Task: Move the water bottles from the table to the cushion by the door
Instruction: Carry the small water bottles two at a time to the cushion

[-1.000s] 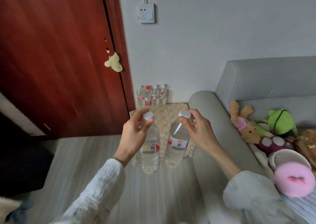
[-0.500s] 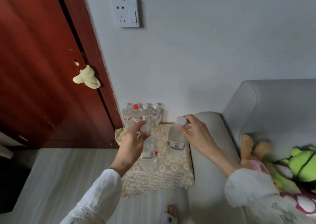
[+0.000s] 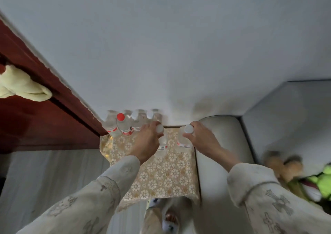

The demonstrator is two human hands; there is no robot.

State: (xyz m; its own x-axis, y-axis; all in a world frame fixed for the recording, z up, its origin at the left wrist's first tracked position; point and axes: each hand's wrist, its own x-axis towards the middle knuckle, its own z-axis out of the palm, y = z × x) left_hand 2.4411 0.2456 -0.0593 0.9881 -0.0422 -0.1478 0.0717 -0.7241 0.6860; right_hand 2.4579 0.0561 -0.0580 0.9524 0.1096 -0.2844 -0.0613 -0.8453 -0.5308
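Head view, looking down: at far left we note a pale yellow cloth [image 3: 21, 87] hanging against the red-brown door [image 3: 26, 119]. Right of it, a row of bottles [image 3: 132, 122] stands against the wall at the back edge of the patterned cushion [image 3: 161, 178], one red-capped. Our left hand [image 3: 146, 142] curls round the neck of one water bottle [image 3: 162, 147], white cap showing by the fingertips. Beside it, our right hand [image 3: 202, 139] pinches the cap end of a second water bottle [image 3: 182, 140]. Both sit over the cushion's far half; contact with it we cannot tell. Further right, the grey sofa arm [image 3: 222, 144], then blurred plush toys [image 3: 304, 176].
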